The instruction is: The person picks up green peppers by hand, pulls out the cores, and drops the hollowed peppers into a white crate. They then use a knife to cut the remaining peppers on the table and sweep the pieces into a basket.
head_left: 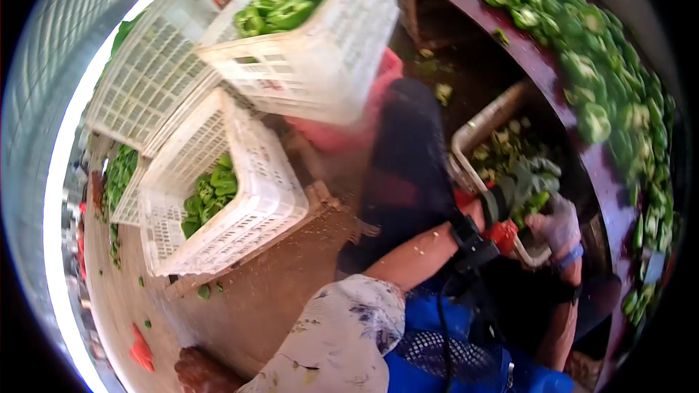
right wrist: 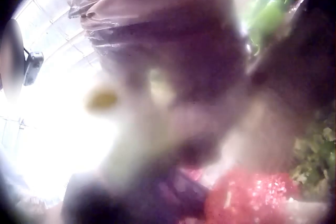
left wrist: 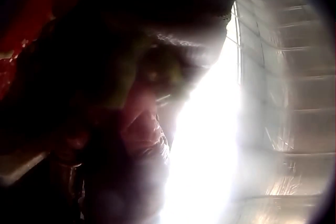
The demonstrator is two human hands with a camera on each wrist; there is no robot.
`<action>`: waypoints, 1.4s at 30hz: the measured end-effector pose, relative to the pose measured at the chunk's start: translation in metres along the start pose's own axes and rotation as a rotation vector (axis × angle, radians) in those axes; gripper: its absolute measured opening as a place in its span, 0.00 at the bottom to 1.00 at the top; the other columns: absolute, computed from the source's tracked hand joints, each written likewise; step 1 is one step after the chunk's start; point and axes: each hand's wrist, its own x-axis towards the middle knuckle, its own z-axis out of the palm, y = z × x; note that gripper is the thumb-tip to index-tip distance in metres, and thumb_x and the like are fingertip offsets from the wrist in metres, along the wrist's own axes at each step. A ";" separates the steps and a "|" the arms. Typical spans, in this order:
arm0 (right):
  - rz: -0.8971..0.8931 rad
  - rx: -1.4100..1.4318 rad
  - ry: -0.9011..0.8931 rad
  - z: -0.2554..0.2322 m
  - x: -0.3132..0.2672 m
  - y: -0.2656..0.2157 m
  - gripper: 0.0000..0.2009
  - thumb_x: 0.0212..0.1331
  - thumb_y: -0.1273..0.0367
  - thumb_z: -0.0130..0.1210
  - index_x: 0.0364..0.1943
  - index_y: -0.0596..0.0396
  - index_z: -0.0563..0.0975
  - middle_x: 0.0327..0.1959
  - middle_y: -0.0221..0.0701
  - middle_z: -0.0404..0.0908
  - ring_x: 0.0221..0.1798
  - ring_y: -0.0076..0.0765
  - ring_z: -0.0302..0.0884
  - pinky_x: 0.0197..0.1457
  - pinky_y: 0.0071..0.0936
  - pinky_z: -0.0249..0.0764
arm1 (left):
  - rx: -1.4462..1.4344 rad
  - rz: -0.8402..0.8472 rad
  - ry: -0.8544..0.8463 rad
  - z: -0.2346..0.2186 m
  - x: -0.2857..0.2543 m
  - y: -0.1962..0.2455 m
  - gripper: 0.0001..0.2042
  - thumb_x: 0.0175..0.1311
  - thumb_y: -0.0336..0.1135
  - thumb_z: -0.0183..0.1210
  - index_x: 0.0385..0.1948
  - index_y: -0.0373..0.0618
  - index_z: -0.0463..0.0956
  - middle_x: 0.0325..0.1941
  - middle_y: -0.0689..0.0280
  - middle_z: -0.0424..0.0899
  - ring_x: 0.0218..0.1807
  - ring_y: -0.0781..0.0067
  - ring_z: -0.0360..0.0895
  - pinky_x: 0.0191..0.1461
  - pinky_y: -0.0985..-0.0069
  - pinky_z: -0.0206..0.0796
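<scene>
Both hands meet around a green pepper (head_left: 537, 202) over a pale bin (head_left: 466, 138) of pepper scraps. The left hand (head_left: 530, 178), in a grey-green glove, grips the pepper from above and behind; the right hand (head_left: 557, 225), in a thin translucent purple glove, holds its near side with curled fingers. Dark and blurred, the left wrist view shows fingertips (left wrist: 142, 129) beside a greenish shape. Across the right wrist view spreads the purple-gloved right hand (right wrist: 173, 50), close to the lens. Some fingertips are hidden.
Many green peppers (head_left: 582, 65) lie along a curved purple ledge (head_left: 542, 87) at the right. White crates (head_left: 273, 175) with peppers stand at the left, one raised crate (head_left: 320, 65) above a pink tub (head_left: 338, 135). Something red (head_left: 502, 236) sits at the bin's near side.
</scene>
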 end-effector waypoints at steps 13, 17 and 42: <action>-0.075 -0.514 0.315 0.019 0.008 0.014 0.16 0.42 0.58 0.65 0.28 0.58 0.81 0.25 0.45 0.82 0.27 0.47 0.82 0.35 0.37 0.77 | -0.435 -0.607 -0.085 -0.003 -0.027 -0.028 0.16 0.65 0.38 0.56 0.51 0.40 0.76 0.54 0.61 0.79 0.53 0.68 0.78 0.58 0.70 0.74; -0.241 -0.809 0.590 0.006 0.008 0.017 0.18 0.48 0.54 0.65 0.32 0.55 0.80 0.24 0.41 0.82 0.26 0.46 0.82 0.32 0.40 0.76 | -0.613 -0.741 0.276 -0.006 -0.008 0.006 0.16 0.62 0.37 0.58 0.49 0.40 0.75 0.46 0.58 0.82 0.48 0.66 0.80 0.51 0.70 0.76; 0.129 0.050 0.040 -0.003 0.001 0.019 0.12 0.53 0.66 0.64 0.37 0.60 0.80 0.26 0.29 0.83 0.26 0.28 0.78 0.30 0.25 0.74 | -0.263 -0.340 0.322 0.010 0.024 0.032 0.15 0.57 0.33 0.61 0.47 0.49 0.76 0.43 0.65 0.79 0.45 0.68 0.77 0.50 0.69 0.72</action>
